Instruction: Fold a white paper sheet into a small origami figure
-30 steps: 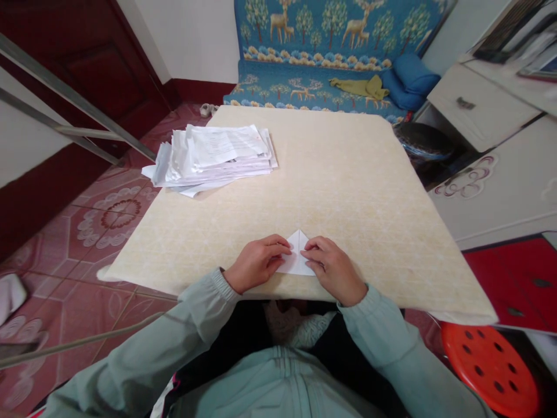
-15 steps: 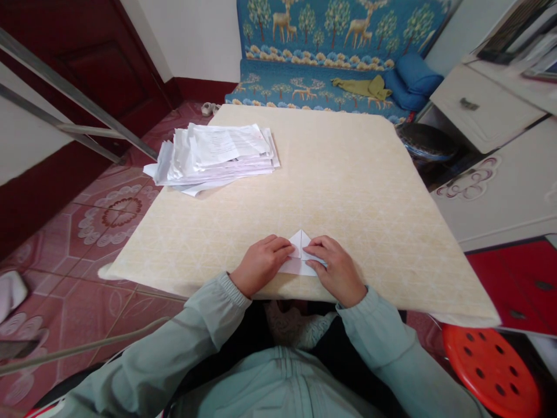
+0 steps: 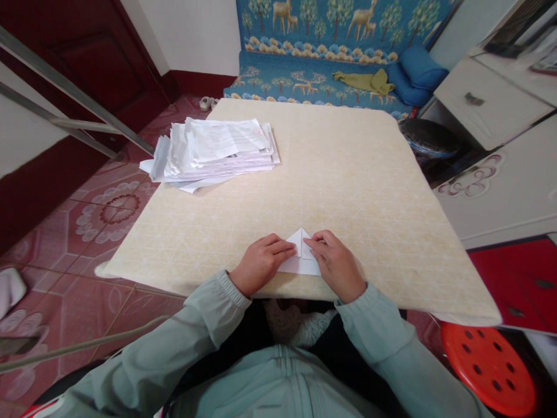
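Since half a second ago, the right hand (image 3: 342, 264) has slid its fingertips slightly up the folded paper (image 3: 300, 266), nearer the peak, and drawn them closer together, while the left hand (image 3: 263, 261) stays much as it was. Nearest is the pale green jacket (image 3: 282, 383), its cuffs gathered at both wrists. A red plastic stool (image 3: 489, 363) with round holes stands below the near right corner of the table (image 3: 343, 180). The white folded paper lies close to the middle of the table's near edge, its peak towards the far edge; two flaps meet along a centre seam above a plain strip at the base. Left fingers bend over the left flap, tips touching it; right fingertips touch the right flap. Whether either set pinches the sheet or just presses it, I cannot tell. Farther back, a stack of papers (image 3: 220, 145) sits at the left edge towards the far left corner, partly overhanging. A black round seat (image 3: 430, 139) is beside the right edge, near a white cabinet (image 3: 513, 174). Beyond the far edge stands a blue sofa (image 3: 319, 35) with deer and trees, bearing a green cloth (image 3: 368, 81) and blue cushions (image 3: 422, 67).
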`<state>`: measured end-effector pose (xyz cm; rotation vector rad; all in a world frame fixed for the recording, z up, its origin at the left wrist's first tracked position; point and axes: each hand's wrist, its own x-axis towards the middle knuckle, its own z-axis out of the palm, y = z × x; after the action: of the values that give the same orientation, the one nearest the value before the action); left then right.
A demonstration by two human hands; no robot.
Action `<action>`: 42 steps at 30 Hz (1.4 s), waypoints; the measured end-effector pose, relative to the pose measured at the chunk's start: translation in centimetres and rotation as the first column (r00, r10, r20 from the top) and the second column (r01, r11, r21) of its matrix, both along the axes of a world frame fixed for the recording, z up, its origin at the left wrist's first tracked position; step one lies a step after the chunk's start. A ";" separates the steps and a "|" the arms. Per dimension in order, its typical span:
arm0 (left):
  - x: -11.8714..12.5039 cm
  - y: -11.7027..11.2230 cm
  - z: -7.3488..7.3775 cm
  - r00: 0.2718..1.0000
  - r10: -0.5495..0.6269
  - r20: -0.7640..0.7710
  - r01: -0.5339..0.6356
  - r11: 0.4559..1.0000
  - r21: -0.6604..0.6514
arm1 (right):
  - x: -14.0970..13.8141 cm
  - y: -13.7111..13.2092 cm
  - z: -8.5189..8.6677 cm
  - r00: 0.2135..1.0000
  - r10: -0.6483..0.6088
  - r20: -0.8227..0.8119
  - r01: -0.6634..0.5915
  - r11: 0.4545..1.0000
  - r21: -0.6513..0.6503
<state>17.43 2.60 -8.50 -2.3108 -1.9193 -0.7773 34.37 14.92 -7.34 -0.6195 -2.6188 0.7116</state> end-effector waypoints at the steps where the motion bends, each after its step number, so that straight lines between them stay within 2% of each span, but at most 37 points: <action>1: 0.0 0.0 0.0 1.000 0.000 0.009 0.000 1.000 0.004 | -0.2 0.1 0.0 1.000 -0.004 0.024 0.004 1.000 0.009; 6: 0.0 0.0 -0.3 0.999 -0.011 0.035 0.010 1.000 0.025 | -0.7 0.6 -0.3 0.997 -0.020 0.080 0.018 1.000 0.025; 18: -0.1 0.0 -0.2 0.996 -0.024 0.083 0.019 0.998 0.061 | -0.9 0.6 -0.7 0.997 -0.021 0.070 0.019 1.000 0.019; 28: 0.5 0.0 -0.3 0.998 -0.022 0.058 0.018 0.997 0.069 | -0.9 0.2 -1.0 0.998 -0.061 0.017 0.062 0.998 -0.031; 42: 0.5 -0.1 -0.6 1.000 -0.020 0.004 0.020 0.999 0.040 | -0.8 0.3 -1.2 0.998 -0.057 -0.006 0.057 0.998 -0.018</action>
<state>17.97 2.46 -9.08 -2.3106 -1.8668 -0.8152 33.55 15.21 -8.50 -0.6930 -2.5802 0.7196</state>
